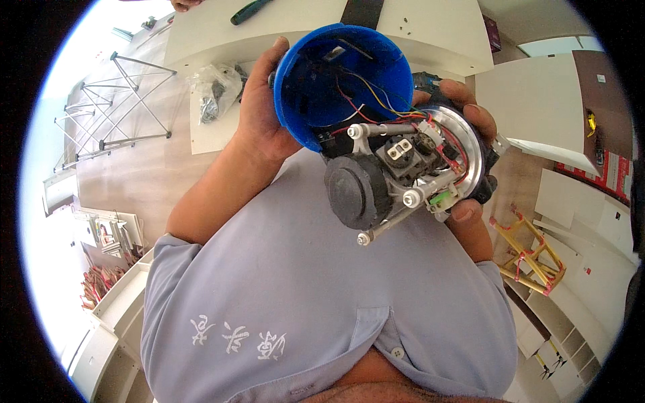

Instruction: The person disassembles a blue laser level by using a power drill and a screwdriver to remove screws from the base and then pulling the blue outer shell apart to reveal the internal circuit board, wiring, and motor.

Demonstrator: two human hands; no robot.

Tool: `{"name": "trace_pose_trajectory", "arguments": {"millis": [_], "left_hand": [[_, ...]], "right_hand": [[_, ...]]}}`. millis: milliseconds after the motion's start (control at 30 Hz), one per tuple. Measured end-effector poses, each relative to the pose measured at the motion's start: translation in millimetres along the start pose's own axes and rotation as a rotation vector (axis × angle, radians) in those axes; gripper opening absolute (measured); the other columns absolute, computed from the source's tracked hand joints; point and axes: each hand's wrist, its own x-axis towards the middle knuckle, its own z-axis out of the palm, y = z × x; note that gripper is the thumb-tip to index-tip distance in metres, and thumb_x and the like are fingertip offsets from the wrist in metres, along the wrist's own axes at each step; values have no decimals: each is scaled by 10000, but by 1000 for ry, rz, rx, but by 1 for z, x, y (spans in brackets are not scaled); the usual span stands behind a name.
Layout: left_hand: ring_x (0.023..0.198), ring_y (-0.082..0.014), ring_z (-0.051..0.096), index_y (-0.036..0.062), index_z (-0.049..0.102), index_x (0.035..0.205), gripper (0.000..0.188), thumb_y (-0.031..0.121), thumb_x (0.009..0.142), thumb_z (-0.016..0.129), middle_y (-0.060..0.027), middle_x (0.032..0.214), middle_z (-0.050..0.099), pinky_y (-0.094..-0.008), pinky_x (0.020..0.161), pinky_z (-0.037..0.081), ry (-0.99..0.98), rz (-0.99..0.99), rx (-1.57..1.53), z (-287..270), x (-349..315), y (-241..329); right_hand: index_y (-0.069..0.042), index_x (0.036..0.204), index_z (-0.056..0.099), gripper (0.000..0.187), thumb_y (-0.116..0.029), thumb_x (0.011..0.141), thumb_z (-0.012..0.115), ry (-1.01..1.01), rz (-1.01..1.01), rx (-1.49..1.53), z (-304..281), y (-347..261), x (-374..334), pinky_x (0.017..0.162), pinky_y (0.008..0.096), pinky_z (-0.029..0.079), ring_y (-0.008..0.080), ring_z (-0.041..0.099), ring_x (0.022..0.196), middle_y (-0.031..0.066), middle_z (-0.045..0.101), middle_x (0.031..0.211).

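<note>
My left hand is closed on the side of a round blue plastic housing, tilted so its open mouth faces me. Thin red, yellow, white and green wires run out of the housing. They lead to a mechanism with metal posts, a thick black disc and a shiny silver ring. My right hand grips this mechanism around the ring's outer side, thumb below and fingers above. Housing and mechanism are apart but joined by the wires. The back of the mechanism is mostly hidden.
Ahead is a white table bearing a dark green handled tool and a few tiny dark bits. A clear bag of dark parts lies left. Folding metal frames stand at left, a yellow frame at right. Another person's hand shows far left.
</note>
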Motion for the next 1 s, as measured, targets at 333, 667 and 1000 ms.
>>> {"name": "trace_pose_trajectory", "arguments": {"millis": [333, 667, 1000], "left_hand": [[1146, -310, 679, 38, 696, 1224, 585, 552, 1037, 488, -181, 1249, 714, -484, 1075, 520, -65, 14, -45, -17, 5, 11], [1264, -408, 600, -3, 559, 1379, 725, 612, 1014, 437, -255, 1344, 611, -549, 1117, 469, -426, 172, -163, -17, 2, 18], [1374, -335, 487, 37, 558, 1399, 681, 597, 1030, 438, -173, 1403, 548, -520, 1093, 507, -529, 146, -150, -20, 10, 12]], "right_hand": [[-85, 1517, 429, 1002, -392, 703, 926, -66, -66, -42, -5, 9, 7, 1115, 591, 488, 471, 507, 1371, 269, 349, 1556], [-72, 1423, 520, 911, -528, 712, 861, -49, -61, -418, 4, -3, 13, 1081, 589, 386, 438, 633, 1212, 299, 551, 1367], [-53, 1387, 534, 810, -399, 760, 912, -131, -179, -380, 9, 0, 15, 1028, 553, 520, 457, 601, 1259, 278, 496, 1442]]}}
